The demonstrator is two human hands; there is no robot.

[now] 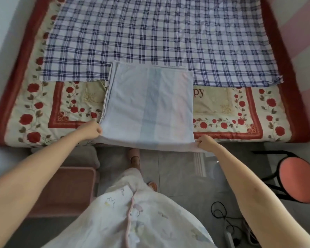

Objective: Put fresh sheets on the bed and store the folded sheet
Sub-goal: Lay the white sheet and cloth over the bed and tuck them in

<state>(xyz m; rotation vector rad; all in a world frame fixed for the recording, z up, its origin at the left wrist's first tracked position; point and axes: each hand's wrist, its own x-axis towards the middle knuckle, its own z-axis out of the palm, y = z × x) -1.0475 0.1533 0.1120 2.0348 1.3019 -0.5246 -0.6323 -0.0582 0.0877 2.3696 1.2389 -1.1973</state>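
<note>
Standing at the near edge of the bed (pixel 293 108), a person holds a pale folded sheet (pixel 149 104) by its two near corners. The left hand (pixel 95 130), left of centre in the frame, has its grip curled tight round the sheet's lower left corner. The right hand (pixel 205 141), right of centre, has its grip pinched on the lower right corner, where a thin layer of cloth is drawn out sideways past the rest of the fold.

The folded sheet lies flat in the middle of the frame. Its far edge overlaps the near edge of a blue-and-white checked sheet (pixel 150 36), and its near edge reaches just over the side of the bed. The checked sheet is spread across the upper half of the frame and touches the folded one. Under both lies a quilt (pixel 43 113) with red roses and a dark red border, bare along the near strip on either side of the folded sheet.

On the floor (pixel 177 176), a round red stool (pixel 297 178) stands at the right. A pink crate (pixel 64 188) sits at the lower left, and a black cable (pixel 220 212) curls at the lower right. The person's slippers (pixel 133 156) show below the sheet.
</note>
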